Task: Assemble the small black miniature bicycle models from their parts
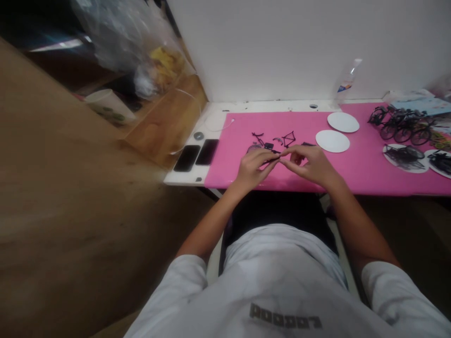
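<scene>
Right now, your two hands meet low over the pink cover (366, 174), and everything happens at the fingertips. Your left hand (256, 165) has a narrow grip, thumb and fingers closing on a thin dark part (272, 161). Your right hand (310, 165) comes in from the other side, grip narrow too, fingertips right at the part's end; whether they pinch it or just touch it, you can't tell from up here. So there's the part, between your hands, near the front edge of the counter (180, 177), too small to make out its shape.

Just beyond your fingers, a black frame (289, 139) lies loose, with a forked piece (259, 139) to its left and a small black block (268, 146) between them. None of these is joined to another, so this set looks barely begun, most of it waiting.

Over on the right, though, a cluster of little bikes (401, 126) stands with wheels on, apparently built. In front of them, dark parts (410, 155) heap up on one plate (405, 170), so by the look of it plenty is left. Two white plates (332, 141) (343, 122) lie between you and that cluster.
</scene>
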`<state>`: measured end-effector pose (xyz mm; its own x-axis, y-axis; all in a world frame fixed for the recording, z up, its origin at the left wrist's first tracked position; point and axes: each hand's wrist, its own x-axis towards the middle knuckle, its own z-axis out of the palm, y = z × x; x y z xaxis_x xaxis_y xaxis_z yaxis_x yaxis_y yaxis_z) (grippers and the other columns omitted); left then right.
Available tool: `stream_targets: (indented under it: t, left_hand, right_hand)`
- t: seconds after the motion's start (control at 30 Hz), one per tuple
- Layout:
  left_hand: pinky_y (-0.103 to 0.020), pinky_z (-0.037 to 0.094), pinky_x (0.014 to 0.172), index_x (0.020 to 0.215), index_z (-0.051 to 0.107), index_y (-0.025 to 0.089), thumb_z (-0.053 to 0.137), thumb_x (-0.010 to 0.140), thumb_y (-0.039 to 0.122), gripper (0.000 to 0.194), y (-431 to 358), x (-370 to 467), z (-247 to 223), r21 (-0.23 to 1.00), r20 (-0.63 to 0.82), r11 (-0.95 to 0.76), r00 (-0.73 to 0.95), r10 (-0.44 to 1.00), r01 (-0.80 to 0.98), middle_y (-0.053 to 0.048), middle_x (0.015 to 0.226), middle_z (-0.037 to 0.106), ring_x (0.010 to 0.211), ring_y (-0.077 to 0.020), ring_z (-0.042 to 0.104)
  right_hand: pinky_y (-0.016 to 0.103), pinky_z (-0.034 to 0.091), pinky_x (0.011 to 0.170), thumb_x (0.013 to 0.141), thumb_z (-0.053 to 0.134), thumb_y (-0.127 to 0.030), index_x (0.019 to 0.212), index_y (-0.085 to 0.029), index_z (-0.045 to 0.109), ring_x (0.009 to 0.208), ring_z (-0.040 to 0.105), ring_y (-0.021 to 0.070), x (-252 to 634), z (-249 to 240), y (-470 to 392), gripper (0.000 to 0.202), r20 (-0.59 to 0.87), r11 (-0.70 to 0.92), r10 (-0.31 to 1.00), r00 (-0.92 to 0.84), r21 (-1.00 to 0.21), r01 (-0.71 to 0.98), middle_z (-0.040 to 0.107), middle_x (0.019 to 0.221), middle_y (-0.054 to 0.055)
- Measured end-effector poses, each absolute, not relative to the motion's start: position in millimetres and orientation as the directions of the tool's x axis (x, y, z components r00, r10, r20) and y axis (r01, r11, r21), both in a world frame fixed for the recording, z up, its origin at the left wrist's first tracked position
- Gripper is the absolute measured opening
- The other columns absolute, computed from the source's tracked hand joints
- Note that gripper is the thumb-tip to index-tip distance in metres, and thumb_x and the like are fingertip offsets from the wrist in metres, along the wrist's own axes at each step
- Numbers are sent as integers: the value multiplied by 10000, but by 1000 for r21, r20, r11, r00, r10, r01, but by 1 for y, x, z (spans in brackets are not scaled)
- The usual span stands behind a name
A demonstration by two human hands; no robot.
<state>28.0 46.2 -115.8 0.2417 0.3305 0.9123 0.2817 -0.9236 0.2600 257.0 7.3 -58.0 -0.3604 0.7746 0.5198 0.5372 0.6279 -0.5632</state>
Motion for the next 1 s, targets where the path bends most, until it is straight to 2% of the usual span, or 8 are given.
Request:
stream_targets:
  t: [0.23, 0.43, 0.73, 1.0]
  left_hand:
    - [-314, 666, 876, 1102, 820, 196, 817, 1017, 274, 115, 46, 29, -116, 230, 913, -915, 250, 321, 332, -80, 1019, 861, 953, -178, 829]
    - [-321, 657, 876, 1085, 820, 193, 798, 1034, 307, 127, 46, 30, -115, 282, 885, -895, 266, 382, 347, -85, 1014, 853, 948, -180, 820]
    - [-300, 633, 882, 1133, 810, 191, 801, 1020, 242, 124, 45, 30, -116, 282, 898, -917, 259, 356, 281, -87, 1043, 847, 953, -171, 805]
    - [-337, 648, 905, 1065, 803, 196, 776, 1032, 268, 84, 44, 29, -115, 305, 868, -896, 292, 401, 322, -85, 1025, 849, 987, -196, 817]
  right_hand:
    - [314, 524, 659, 1022, 716, -406, 983, -216, 800, 626, 650, 172, 257, -59, 10, 211, 484, 601, 797, -361, -586, 543, 737, 722, 18]
    - [308, 514, 656, 1015, 712, -407, 969, -213, 787, 644, 663, 174, 257, -61, 12, 213, 454, 580, 814, -362, -616, 532, 740, 731, 21]
    - [290, 484, 628, 1003, 712, -392, 967, -207, 780, 654, 654, 168, 258, -62, 13, 200, 439, 573, 819, -369, -635, 517, 736, 737, 20]
    - [299, 479, 630, 991, 719, -381, 965, -207, 772, 672, 659, 175, 258, -64, 14, 184, 405, 554, 831, -380, -660, 507, 737, 754, 26]
